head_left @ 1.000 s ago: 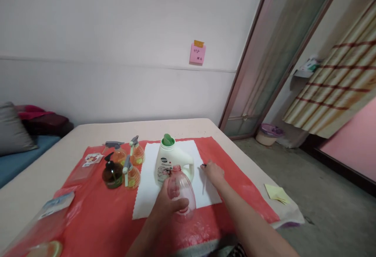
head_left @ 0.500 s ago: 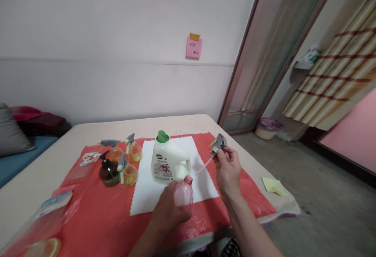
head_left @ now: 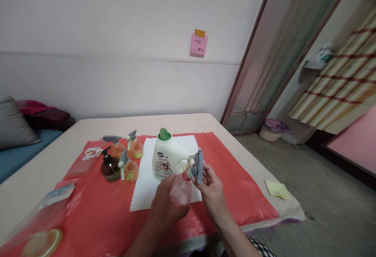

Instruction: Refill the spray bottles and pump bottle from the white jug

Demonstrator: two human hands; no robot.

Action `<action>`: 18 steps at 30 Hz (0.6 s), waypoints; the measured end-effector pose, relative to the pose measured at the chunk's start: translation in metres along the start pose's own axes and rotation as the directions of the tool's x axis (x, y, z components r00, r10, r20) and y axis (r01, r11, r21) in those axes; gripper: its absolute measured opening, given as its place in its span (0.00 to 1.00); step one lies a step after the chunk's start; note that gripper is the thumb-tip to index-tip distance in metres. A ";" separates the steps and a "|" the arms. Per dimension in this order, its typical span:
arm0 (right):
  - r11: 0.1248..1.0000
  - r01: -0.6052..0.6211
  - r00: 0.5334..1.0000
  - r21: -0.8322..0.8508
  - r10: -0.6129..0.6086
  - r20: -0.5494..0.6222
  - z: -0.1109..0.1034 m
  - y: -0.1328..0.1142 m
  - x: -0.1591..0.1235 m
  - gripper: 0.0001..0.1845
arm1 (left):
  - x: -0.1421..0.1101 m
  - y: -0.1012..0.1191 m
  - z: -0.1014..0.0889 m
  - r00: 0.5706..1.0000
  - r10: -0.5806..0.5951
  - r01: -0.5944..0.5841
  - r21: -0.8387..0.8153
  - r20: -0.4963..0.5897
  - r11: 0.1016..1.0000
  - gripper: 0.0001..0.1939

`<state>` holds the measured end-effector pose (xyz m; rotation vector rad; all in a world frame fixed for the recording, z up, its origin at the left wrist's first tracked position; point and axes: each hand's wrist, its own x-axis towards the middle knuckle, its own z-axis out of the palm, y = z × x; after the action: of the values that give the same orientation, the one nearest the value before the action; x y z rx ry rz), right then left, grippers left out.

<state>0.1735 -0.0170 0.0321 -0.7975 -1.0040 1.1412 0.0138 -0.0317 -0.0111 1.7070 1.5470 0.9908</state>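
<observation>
My left hand (head_left: 165,198) is wrapped round a clear pinkish bottle (head_left: 181,190), which tilts a little to the right above the white sheet's front edge. In my right hand (head_left: 212,188) is a grey spray trigger head (head_left: 199,167), its collar at the bottle's red-looking neck. The dip tube no longer shows outside the bottle. Whether the collar is threaded on, I cannot tell. Just behind the bottle stands a white detergent jug (head_left: 163,157) with a green spout and no cap, on the white sheet (head_left: 143,196).
Left of the sheet stand several orange spray bottles (head_left: 131,171) and a brown pump bottle (head_left: 110,169). Plastic packets (head_left: 55,198) and a round lid-like piece (head_left: 44,243) lie on the red cover (head_left: 100,218). Yellow sticky notes (head_left: 277,189) lie at the right edge.
My right hand has brought the spray head left and down to the bottle's mouth, and the tube has gone inside. The bottle now tilts more to the right.
</observation>
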 end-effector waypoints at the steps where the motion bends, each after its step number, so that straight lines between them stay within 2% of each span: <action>1: 1.000 0.002 1.000 -0.017 -0.002 0.001 0.000 -0.001 -0.001 0.19 | -0.001 -0.001 0.001 0.999 0.026 -0.026 0.006 -0.027 1.000 0.43; 6: 0.992 -0.035 0.999 -0.123 0.039 0.031 -0.007 -0.003 -0.002 0.18 | -0.005 0.007 0.010 0.961 0.230 -0.212 0.125 -0.153 0.969 0.40; 8: 0.990 -0.025 0.998 -0.141 0.032 0.049 -0.011 -0.003 -0.002 0.18 | -0.005 0.013 0.013 0.921 0.327 -0.288 0.193 -0.210 0.938 0.38; 12: 0.988 0.000 0.995 -0.156 0.015 0.096 -0.016 0.000 -0.006 0.17 | -0.004 0.020 0.014 0.813 0.504 -0.414 0.317 -0.293 0.853 0.36; 15: 0.991 0.021 0.996 -0.132 -0.009 0.088 -0.015 -0.001 -0.009 0.16 | -0.004 0.022 0.016 0.754 0.571 -0.453 0.372 -0.327 0.811 0.35; 17: 0.992 0.030 0.998 -0.125 -0.022 0.066 -0.014 -0.005 -0.010 0.16 | -0.005 0.020 0.018 0.744 0.580 -0.461 0.374 -0.331 0.805 0.35; 18: 0.991 0.029 0.998 -0.132 -0.022 0.053 -0.014 -0.007 -0.011 0.16 | -0.006 0.018 0.019 0.756 0.571 -0.462 0.358 -0.321 0.812 0.35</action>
<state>0.1882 -0.0291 0.0307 -0.8621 -1.1395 1.0857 0.0396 -0.0394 -0.0067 2.3089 1.5254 1.5818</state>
